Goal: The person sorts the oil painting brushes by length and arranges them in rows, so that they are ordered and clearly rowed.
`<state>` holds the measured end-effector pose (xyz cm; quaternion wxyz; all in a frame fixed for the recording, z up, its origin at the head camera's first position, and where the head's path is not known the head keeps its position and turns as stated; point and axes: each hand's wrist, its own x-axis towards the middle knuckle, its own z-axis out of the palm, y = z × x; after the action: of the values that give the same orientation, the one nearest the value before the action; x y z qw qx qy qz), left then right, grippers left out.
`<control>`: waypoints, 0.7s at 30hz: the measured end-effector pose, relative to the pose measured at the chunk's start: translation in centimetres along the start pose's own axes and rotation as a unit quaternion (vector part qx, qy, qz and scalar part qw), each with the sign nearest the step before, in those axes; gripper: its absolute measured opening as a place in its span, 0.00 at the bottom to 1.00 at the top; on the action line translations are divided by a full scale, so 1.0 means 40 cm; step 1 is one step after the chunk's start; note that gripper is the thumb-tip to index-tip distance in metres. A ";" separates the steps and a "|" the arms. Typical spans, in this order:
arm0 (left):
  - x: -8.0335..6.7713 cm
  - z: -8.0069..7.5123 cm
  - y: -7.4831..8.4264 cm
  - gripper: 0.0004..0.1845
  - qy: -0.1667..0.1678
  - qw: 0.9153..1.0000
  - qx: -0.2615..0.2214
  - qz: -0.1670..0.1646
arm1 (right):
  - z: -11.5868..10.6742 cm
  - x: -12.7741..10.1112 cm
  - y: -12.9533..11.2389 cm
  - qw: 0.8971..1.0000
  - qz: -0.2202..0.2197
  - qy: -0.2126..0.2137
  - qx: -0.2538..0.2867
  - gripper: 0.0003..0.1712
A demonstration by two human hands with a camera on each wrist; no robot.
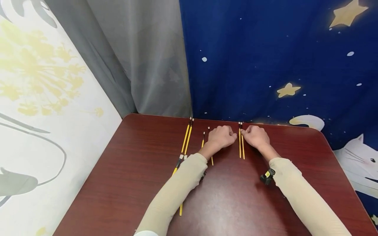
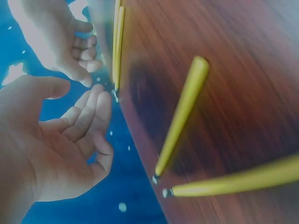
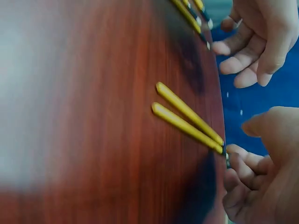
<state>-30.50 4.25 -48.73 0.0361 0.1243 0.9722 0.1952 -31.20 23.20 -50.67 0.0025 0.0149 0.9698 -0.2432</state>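
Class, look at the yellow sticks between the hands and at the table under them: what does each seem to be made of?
Sticks: probably lacquered wood or plastic, going by the smooth, glossy yellow shafts with dark, white-tipped ends; the look leaves it open. Table: reddish-brown wood or wood-look laminate, since streaky grain shows under a sheen that reflects light.

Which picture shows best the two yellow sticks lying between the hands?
The right wrist view: the pair of yellow sticks lies close up, side by side on the table, dark tips by the right hand. The head view shows them small between both hands. The left wrist view shows only their far ends.
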 end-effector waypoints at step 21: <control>-0.101 -0.126 -0.269 0.26 0.030 0.997 -0.055 -0.041 | 0.147 -0.085 -0.183 0.988 -0.120 0.035 0.086 0.12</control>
<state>-29.65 -8.24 -48.17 0.0215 0.0763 0.9649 0.2505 -28.04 13.89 -52.36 -0.0624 -0.0929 0.9395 -0.3236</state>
